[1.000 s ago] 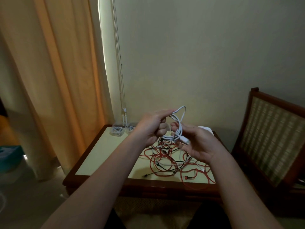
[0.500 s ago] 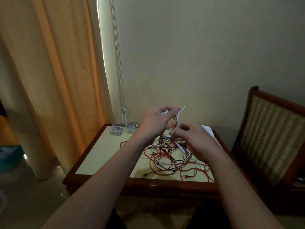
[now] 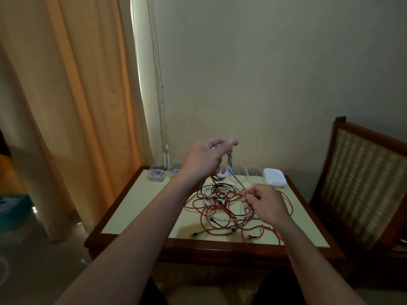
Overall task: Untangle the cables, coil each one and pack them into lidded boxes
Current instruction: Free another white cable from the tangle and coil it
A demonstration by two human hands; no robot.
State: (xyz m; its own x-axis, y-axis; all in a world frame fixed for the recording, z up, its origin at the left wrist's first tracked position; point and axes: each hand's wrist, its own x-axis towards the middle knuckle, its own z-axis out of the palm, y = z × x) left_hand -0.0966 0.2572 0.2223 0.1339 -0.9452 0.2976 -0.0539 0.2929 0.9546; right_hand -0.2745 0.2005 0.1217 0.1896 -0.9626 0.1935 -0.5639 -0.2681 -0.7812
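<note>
Left hand [image 3: 206, 160] grasps coiled white cable [image 3: 230, 165] above table [image 3: 141, 203]; right hand [image 3: 265, 202] pinches its free end, seemingly; tangled cables [image 3: 222, 208] beneath; boxes [image 3: 156, 173] far.

No writing, label, brand, number or sign can be read anywhere. The clear boxes [image 3: 156, 173] and the white lids [image 3: 274, 177] at the back of the counter [image 3: 141, 201] are too small and dim to show any print, and the plugs of the cables [image 3: 220, 208] show no legible marking.
</note>
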